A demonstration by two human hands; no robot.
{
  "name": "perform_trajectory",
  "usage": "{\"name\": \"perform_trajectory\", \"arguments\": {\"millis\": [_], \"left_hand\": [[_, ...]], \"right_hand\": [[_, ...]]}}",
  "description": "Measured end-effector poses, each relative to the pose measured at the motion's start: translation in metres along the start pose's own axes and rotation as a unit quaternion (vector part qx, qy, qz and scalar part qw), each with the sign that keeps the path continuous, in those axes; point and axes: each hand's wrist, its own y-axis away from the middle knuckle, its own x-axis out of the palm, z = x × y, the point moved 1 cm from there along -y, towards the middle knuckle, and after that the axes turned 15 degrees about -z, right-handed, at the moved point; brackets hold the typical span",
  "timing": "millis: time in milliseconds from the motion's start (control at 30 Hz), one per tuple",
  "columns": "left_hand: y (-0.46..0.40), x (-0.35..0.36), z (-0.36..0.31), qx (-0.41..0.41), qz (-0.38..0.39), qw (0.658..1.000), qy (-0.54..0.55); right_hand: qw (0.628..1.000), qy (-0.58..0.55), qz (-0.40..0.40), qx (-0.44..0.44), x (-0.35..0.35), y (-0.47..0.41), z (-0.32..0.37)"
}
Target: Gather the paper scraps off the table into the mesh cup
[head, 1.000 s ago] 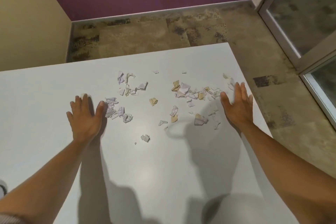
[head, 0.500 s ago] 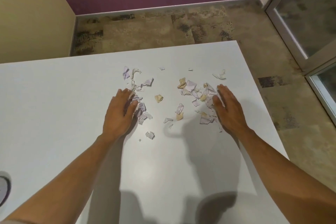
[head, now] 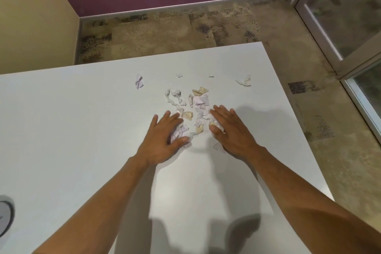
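Scraps (head: 196, 107) lie in a loose heap between our two hands on the white surface (head: 82, 130), most of them just ahead of the fingertips, some tucked under the palms. Our left hand (head: 165, 136) rests flat with fingers (head: 171, 117) straight and close together, thumb touching crumpled bits beneath it. Our right hand (head: 228, 130) lies the same way, fingers (head: 222, 113) straight and slightly spread, a scrap at the thumb. Neither pinches anything.

We judge this to be the sweeping step: herding the pieces into one pile. The next move calls for closing the last gap, cupping the heap and lifting it without spilling.

Strays (head: 139, 82) sit well beyond the fingers, one to the left, a curled one (head: 245, 81) to the right, two tiny flecks between. They will need a second pass.

How much paper hides under the palms we cannot tell. A grey rim (head: 7, 217) is cut off at the picture's left edge; whether it is the mesh cup we cannot say.
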Motion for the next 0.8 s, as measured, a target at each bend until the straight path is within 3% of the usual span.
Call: {"name": "perform_trajectory", "arguments": {"millis": [133, 267, 400, 467, 667, 800], "left_hand": [[0.014, -0.005, -0.012, -0.001, 0.046, 0.999, 0.015], [0.026, -0.019, -0.014, 0.022, 0.013, 0.997, -0.074], [0.023, -0.021, -0.025, -0.011, 0.109, 0.977, -0.181], [0.017, -0.019, -0.032, -0.014, 0.111, 0.978, -0.178], [0.013, -0.006, -0.041, 0.0, 0.059, 0.994, -0.088], [0.02, 0.007, -0.04, -0.01, 0.008, 0.996, -0.085]], "right_hand": [[0.999, -0.012, 0.037, -0.004, -0.01, 0.021, 0.013], [0.997, 0.055, 0.028, 0.037, -0.029, 0.031, 0.021], [0.982, 0.135, 0.11, 0.071, -0.036, 0.03, 0.037], [0.979, 0.128, 0.136, 0.085, -0.032, 0.026, 0.045], [0.985, 0.152, 0.065, 0.043, -0.016, 0.03, 0.061], [0.976, 0.217, 0.004, -0.015, -0.013, 0.039, 0.077]]}}
